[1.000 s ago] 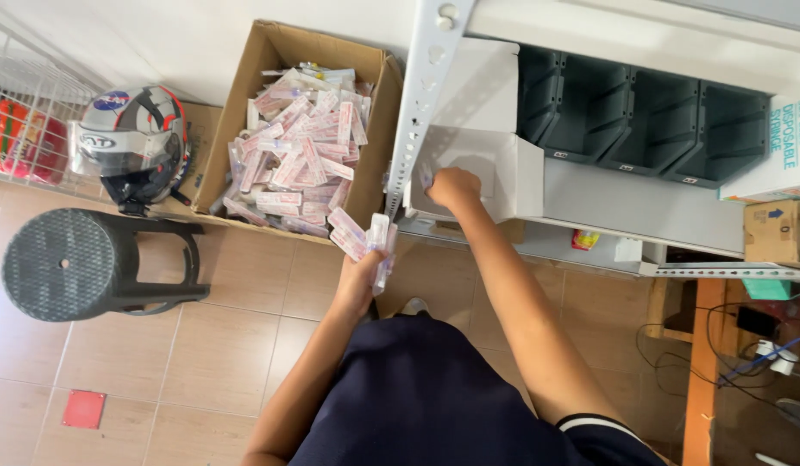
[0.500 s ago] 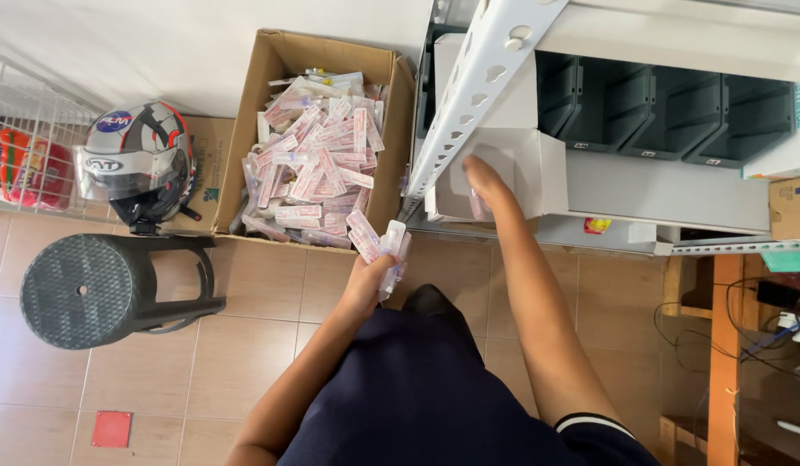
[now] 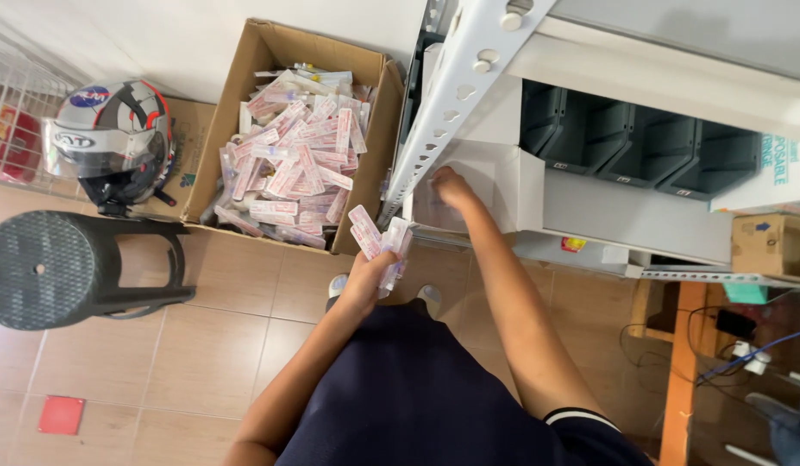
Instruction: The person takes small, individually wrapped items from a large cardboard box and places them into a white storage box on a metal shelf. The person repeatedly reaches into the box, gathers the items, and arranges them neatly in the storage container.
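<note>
My left hand (image 3: 365,278) grips a bunch of small pink-and-white sealed packets (image 3: 380,241), fanned out above my feet. My right hand (image 3: 451,185) reaches forward into a white box (image 3: 503,185) on the shelf, fingers curled down inside it; I cannot tell if it holds a packet. On the floor to the left, an open cardboard box (image 3: 374,164) is filled with several of the same packets (image 3: 292,168).
A perforated white shelf post (image 3: 456,95) slants just left of my right hand. Dark plastic bins (image 3: 641,142) sit on the shelf behind. A black stool (image 3: 68,267) and a helmet (image 3: 111,138) stand at left. A wooden frame and cables (image 3: 727,336) are at right.
The view has shifted so the shelf and box look closer. My right hand has gone a little deeper into the white box. My left hand still holds the packets.
</note>
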